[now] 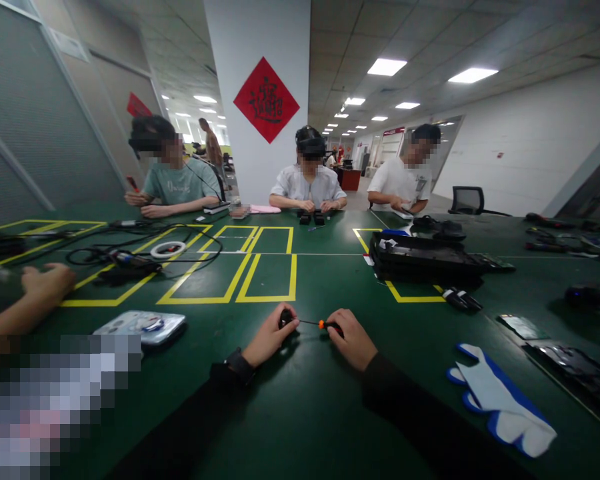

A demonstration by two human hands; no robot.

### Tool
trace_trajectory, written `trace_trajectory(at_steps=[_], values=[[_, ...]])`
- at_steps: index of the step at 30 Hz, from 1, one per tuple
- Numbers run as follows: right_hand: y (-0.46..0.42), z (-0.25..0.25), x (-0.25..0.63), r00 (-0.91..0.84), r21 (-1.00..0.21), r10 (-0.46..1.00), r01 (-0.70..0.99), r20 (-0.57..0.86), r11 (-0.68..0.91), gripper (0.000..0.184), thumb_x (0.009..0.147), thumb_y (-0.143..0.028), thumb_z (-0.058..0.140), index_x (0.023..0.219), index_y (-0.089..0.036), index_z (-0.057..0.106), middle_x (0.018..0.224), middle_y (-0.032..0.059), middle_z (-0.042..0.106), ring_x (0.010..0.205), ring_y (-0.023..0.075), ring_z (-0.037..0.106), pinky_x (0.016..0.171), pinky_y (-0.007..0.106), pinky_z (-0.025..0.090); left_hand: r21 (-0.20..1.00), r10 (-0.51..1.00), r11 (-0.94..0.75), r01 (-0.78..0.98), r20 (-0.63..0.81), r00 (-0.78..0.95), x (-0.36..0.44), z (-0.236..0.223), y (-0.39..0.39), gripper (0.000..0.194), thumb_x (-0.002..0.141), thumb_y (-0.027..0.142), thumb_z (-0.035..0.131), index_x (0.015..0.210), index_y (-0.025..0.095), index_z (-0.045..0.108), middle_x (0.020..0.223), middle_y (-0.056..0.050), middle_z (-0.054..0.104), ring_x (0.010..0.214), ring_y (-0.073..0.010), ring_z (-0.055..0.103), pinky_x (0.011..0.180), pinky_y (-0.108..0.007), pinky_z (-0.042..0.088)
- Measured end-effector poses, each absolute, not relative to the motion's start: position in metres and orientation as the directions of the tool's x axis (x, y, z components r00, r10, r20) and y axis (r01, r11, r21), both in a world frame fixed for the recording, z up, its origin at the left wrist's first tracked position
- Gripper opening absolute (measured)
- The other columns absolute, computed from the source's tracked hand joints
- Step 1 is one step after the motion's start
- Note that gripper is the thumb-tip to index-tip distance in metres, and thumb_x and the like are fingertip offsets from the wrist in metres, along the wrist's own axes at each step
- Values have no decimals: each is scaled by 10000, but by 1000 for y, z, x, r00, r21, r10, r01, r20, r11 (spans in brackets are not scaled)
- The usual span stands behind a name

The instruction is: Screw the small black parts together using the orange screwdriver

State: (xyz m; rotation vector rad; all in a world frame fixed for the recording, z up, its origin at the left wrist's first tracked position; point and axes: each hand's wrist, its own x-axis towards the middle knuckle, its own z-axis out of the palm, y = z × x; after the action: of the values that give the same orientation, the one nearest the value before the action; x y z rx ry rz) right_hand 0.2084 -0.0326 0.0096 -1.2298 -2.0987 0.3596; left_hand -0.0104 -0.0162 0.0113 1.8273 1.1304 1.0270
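Observation:
My right hand [349, 333] is closed around the black handle of a screwdriver [322, 325] with an orange collar. Its thin shaft points left, toward my left hand [275, 333]. Between the fingers of that hand is a small dark object [285, 318], mostly covered, so its kind cannot be made out. The shaft's tip reaches my left fingertips; whether it touches the dark object is hidden. Both hands are low over the green table [325, 393], near its middle. A phone [173, 328] lies left of my left hand.
Blue-and-white gloves [505, 403] lie at the right. Black electronic housings [425, 257] are stacked beyond my right hand. Cables [125, 250] and a white tape roll [168, 250] lie at the left. Another person's hand [47, 285] reaches in there. Several people sit opposite.

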Motion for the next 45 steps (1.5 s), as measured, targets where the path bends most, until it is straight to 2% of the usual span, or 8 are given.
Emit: trace_trajectory(at_steps=[5, 9, 15, 23, 34, 39, 45], values=[[-31, 9, 210, -363, -539, 839, 646, 406, 541, 157, 864, -171, 401, 875, -174, 558, 875, 46, 530, 871, 169, 465, 804, 317, 371, 886, 925, -333, 324, 240, 295, -10, 11, -16, 173, 784, 320, 500, 882, 179, 476, 795, 6, 509, 712, -127, 475, 677, -246, 394], [-30, 7, 211, -345, -572, 843, 622, 413, 535, 113, 820, -170, 484, 920, -176, 535, 904, 51, 532, 875, 176, 478, 792, 317, 385, 884, 925, -337, 324, 248, 287, -9, 12, -15, 156, 770, 294, 513, 869, 179, 480, 804, 2, 520, 737, -133, 487, 704, -255, 401], [-30, 5, 210, -316, -579, 864, 645, 393, 499, 168, 769, -206, 563, 931, -178, 523, 897, 46, 532, 837, 171, 487, 762, 307, 395, 872, 919, -352, 339, 255, 300, -9, 13, -16, 163, 770, 305, 520, 867, 180, 482, 793, 3, 521, 725, -132, 486, 699, -257, 395], [-30, 7, 211, -344, -555, 850, 647, 400, 523, 129, 845, -173, 432, 852, -169, 561, 870, 43, 531, 874, 164, 469, 800, 307, 373, 877, 922, -344, 336, 247, 299, -8, 13, -16, 158, 766, 301, 520, 863, 181, 486, 796, 0, 525, 737, -136, 492, 704, -256, 400], [-28, 4, 213, -336, -613, 859, 602, 387, 512, 136, 783, -160, 545, 916, -185, 536, 891, 37, 545, 844, 168, 506, 775, 312, 404, 873, 926, -345, 344, 259, 274, -10, 12, -16, 202, 776, 365, 511, 863, 183, 498, 789, 1, 530, 719, -133, 486, 682, -247, 393], [-29, 4, 213, -337, -602, 864, 621, 373, 502, 160, 769, -191, 576, 924, -189, 534, 887, 35, 543, 827, 164, 507, 760, 304, 407, 874, 924, -350, 336, 262, 279, -9, 12, -17, 205, 786, 369, 499, 864, 180, 499, 791, -1, 530, 718, -132, 483, 682, -249, 392], [-32, 8, 209, -330, -550, 852, 656, 406, 516, 131, 856, -221, 441, 919, -176, 547, 891, 49, 536, 869, 170, 478, 790, 310, 383, 870, 914, -370, 327, 277, 296, -9, 12, -17, 182, 790, 347, 498, 861, 179, 491, 792, 1, 523, 729, -132, 483, 696, -253, 392]])
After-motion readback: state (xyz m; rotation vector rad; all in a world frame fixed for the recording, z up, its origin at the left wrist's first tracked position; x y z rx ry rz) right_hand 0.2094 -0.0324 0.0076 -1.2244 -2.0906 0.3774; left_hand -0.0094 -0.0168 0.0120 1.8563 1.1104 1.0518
